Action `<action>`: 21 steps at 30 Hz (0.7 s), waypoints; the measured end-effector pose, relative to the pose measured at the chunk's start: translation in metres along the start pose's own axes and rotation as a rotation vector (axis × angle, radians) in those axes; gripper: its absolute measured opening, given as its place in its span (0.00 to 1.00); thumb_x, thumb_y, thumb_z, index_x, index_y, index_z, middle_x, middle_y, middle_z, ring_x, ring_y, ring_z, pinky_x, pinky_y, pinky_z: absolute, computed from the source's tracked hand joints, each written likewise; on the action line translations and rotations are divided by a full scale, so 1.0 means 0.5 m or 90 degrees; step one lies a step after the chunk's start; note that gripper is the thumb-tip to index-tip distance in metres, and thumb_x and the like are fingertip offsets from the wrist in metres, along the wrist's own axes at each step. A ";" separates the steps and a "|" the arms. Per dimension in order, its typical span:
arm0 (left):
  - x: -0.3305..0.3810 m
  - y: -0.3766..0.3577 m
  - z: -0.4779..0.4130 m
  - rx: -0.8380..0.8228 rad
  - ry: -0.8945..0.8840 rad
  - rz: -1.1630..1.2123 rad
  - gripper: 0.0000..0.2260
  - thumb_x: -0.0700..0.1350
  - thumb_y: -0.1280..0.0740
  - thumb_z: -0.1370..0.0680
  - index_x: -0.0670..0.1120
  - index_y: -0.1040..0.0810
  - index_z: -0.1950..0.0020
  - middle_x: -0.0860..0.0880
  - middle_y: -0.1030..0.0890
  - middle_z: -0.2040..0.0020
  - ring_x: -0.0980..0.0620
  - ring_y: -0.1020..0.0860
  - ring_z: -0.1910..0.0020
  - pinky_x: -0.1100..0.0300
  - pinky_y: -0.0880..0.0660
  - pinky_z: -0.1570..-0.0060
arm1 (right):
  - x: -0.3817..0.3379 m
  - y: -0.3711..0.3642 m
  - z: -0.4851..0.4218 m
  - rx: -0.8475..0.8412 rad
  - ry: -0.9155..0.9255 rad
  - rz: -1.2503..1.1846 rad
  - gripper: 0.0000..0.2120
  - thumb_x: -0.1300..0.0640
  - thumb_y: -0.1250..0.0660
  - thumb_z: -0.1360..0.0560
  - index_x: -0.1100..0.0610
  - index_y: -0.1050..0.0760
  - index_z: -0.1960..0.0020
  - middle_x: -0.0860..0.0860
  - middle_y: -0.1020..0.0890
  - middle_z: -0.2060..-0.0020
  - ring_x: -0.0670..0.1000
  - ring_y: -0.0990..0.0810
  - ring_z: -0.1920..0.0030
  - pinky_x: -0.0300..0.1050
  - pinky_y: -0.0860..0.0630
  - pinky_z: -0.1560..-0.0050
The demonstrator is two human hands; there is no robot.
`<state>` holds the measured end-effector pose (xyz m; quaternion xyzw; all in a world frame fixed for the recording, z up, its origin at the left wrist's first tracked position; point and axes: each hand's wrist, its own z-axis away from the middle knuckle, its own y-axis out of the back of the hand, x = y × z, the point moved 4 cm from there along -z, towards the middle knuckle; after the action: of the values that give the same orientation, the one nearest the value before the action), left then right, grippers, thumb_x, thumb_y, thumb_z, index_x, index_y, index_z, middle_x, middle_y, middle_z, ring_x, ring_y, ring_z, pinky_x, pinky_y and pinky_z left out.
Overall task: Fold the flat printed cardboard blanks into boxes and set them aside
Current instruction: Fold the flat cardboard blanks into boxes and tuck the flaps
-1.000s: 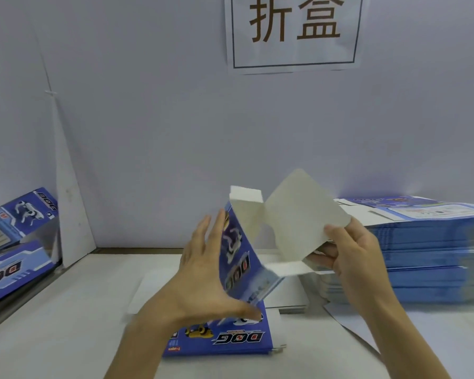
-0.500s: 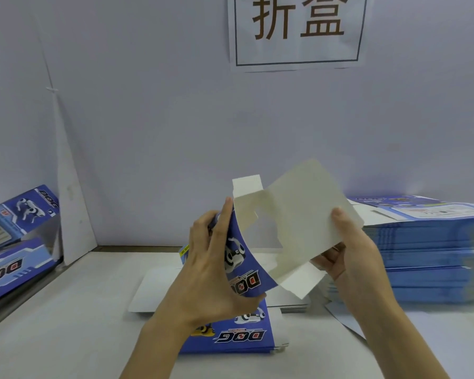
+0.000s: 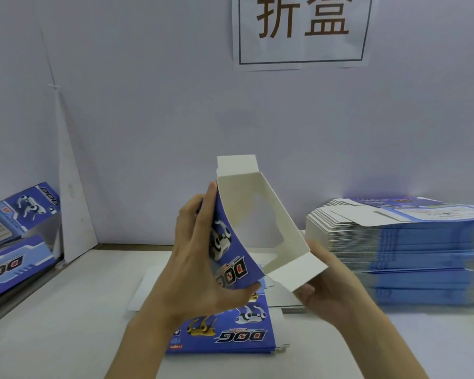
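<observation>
**Blank swings shut into a sleeve**

Swung inward since a moment ago, the white side panel that was splayed wide now stands facing the blue printed panel, so the box (image 3: 231, 242) has taken a sleeve shape, open at both ends. That suggests the body is formed and the end flaps come next.

The left hand (image 3: 203, 258) grips the box's blue panel: fingers lie long against its outer face and the thumb hooks under its lower corner. The right hand (image 3: 331, 285) has dropped lower and holds the box's white panel from behind, just under the bottom flap (image 3: 298, 272), which juts toward the camera; most of its fingers are hidden, though one curls beneath that flap. A top flap (image 3: 237, 164) sticks up, unfolded.

Held up between both hands, the box hangs clear of the table (image 3: 66, 310). Right below the box lies another flat blank (image 3: 230, 335), printed side up. Right of the box sits the stack of flat blanks (image 3: 394, 242). Well left of the box, finished boxes (image 3: 17, 214) lean together.
</observation>
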<state>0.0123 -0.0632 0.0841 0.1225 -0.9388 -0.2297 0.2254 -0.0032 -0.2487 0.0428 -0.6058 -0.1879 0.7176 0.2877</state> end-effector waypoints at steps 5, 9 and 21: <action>-0.003 0.017 0.004 -0.042 0.075 0.013 0.56 0.60 0.22 0.41 0.61 0.55 0.23 0.58 0.43 0.26 0.54 0.40 0.26 0.68 0.29 0.38 | -0.071 0.017 0.019 0.067 0.291 0.112 0.09 0.56 0.34 0.22 0.58 0.25 0.43 0.51 0.17 0.66 0.50 0.17 0.69 0.38 0.25 0.76; 0.006 0.034 0.003 -0.060 0.097 0.024 0.55 0.62 0.25 0.42 0.61 0.55 0.23 0.59 0.43 0.26 0.55 0.41 0.26 0.65 0.27 0.38 | -0.102 0.010 0.056 0.098 0.478 0.233 0.13 0.58 0.33 0.22 0.54 0.25 0.38 0.49 0.16 0.67 0.50 0.15 0.66 0.39 0.21 0.72; 0.028 0.009 0.000 -0.133 0.087 -0.027 0.53 0.60 0.24 0.40 0.64 0.53 0.24 0.63 0.38 0.32 0.52 0.33 0.31 0.57 0.21 0.45 | -0.107 0.020 0.084 0.208 0.771 0.349 0.20 0.65 0.31 0.24 0.37 0.19 0.50 0.50 0.16 0.63 0.45 0.23 0.67 0.43 0.20 0.67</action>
<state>-0.0003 -0.0639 0.0915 0.1336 -0.8895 -0.3222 0.2951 -0.0409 -0.2873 0.0859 -0.8748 0.2771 0.3183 0.2381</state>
